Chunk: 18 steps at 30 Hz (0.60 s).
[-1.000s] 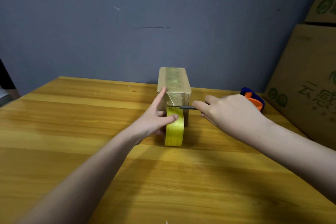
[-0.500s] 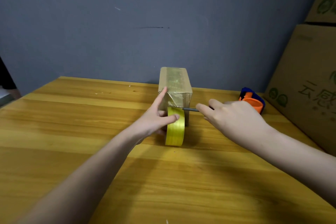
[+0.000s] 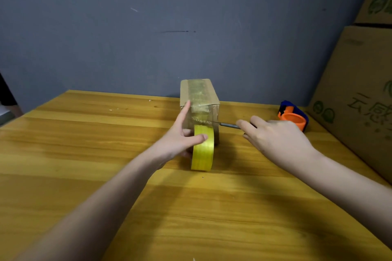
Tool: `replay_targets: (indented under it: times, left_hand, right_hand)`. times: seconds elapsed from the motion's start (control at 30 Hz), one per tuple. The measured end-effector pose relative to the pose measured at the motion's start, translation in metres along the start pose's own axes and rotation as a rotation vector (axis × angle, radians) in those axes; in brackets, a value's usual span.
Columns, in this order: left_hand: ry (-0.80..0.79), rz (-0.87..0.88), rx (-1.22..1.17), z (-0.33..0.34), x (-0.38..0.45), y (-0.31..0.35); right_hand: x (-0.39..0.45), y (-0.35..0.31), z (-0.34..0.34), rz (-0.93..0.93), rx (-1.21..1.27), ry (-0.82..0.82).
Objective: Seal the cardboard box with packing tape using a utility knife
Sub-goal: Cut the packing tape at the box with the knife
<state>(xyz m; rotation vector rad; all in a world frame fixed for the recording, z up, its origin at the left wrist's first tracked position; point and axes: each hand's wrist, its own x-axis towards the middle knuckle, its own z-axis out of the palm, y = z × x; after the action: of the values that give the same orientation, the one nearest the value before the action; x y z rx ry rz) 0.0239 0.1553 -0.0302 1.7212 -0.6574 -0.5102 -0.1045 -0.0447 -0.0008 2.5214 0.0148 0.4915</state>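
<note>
A small cardboard box (image 3: 199, 95) stands on the wooden table (image 3: 84, 154), with a strip of tape running along its top and down its near face. My left hand (image 3: 180, 135) holds the yellow tape roll (image 3: 202, 148) upright against the box's near face, thumb on the roll and index finger on the box's left edge. My right hand (image 3: 273, 135) grips a utility knife (image 3: 228, 125). Its thin blade lies level against the tape just above the roll, at the box's right edge. Most of the knife's handle is hidden in my right hand.
An orange and blue tape dispenser (image 3: 293, 116) sits at the back right of the table. Large printed cardboard cartons (image 3: 360, 95) are stacked along the right side. A grey wall (image 3: 169, 27) rises behind the table.
My right hand and the knife have drawn back to the right, so the blade tip now sits at the box's right edge. My left hand and the roll stay put.
</note>
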Motion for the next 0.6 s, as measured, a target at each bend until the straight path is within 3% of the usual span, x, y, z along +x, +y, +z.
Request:
replay_targets:
  times: [0.27, 0.47, 0.6]
  left_hand:
    - [0.039, 0.104, -0.08, 0.008, -0.005, -0.01]
    - [0.244, 0.076, -0.064, 0.025, -0.011, -0.007]
    - [0.324, 0.082, 0.072, 0.031, -0.01, -0.01]
  right_hand:
    - [-0.008, -0.005, 0.011, 0.17, 0.205, 0.005]
    - [-0.017, -0.011, 0.02, 0.306, 0.397, -0.067]
    - [-0.025, -0.014, 0.024, 0.383, 0.498, -0.109]
